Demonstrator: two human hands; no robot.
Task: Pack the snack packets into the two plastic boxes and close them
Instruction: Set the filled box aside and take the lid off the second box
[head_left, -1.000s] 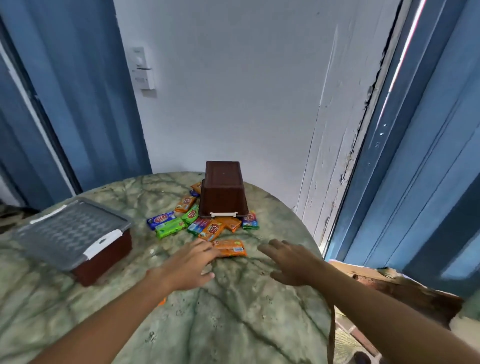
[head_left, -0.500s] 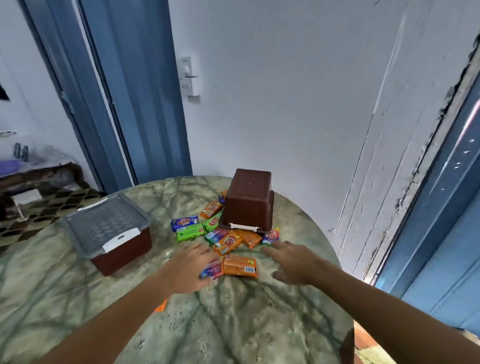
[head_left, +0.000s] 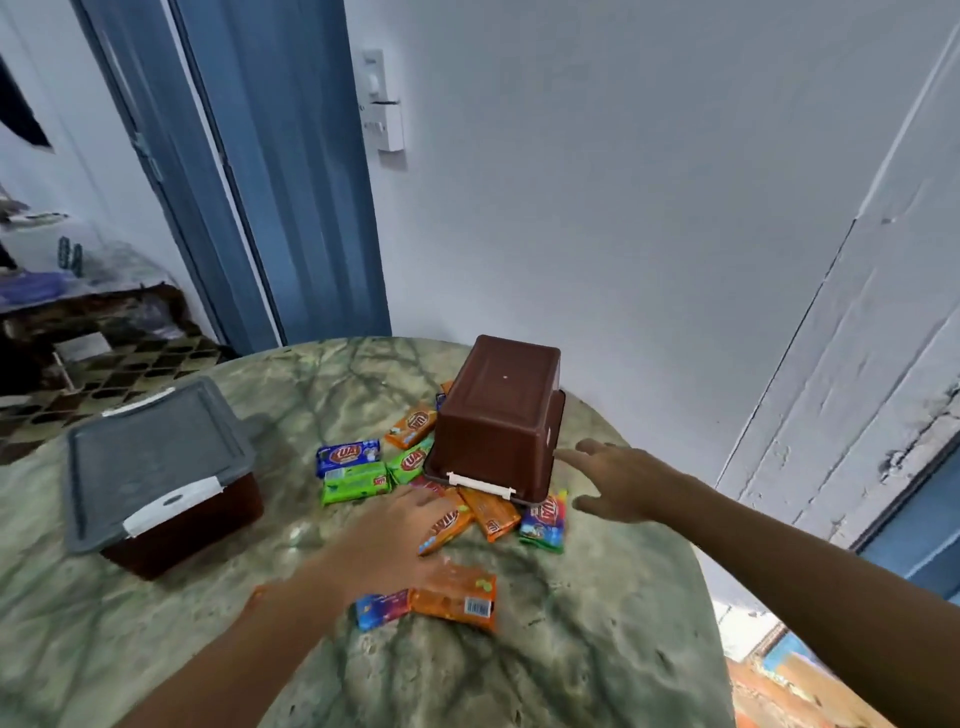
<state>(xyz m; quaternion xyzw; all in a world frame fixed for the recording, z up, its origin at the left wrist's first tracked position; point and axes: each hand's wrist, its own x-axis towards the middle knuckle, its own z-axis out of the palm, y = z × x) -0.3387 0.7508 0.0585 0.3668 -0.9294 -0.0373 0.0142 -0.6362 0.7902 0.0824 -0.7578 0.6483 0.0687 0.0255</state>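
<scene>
A brown plastic box (head_left: 496, 421) lies upside down on the round marble table (head_left: 597, 649), resting on several snack packets (head_left: 353, 470) in orange, green and blue. More packets (head_left: 454, 597) lie nearer me. A second brown box with a grey lid (head_left: 156, 462) stands closed at the left. My left hand (head_left: 395, 540) hovers flat over the packets in front of the upturned box, holding nothing. My right hand (head_left: 618, 480) is spread open beside the box's right side, just short of touching it.
A white wall with a switch plate (head_left: 384, 101) stands right behind the table. A blue door frame (head_left: 249, 171) is at the back left. The table's right edge drops off below my right forearm.
Both hands have moved forward toward the upturned box; my right hand now reaches its right side and my left covers the packets in front. The view has shifted closer.
</scene>
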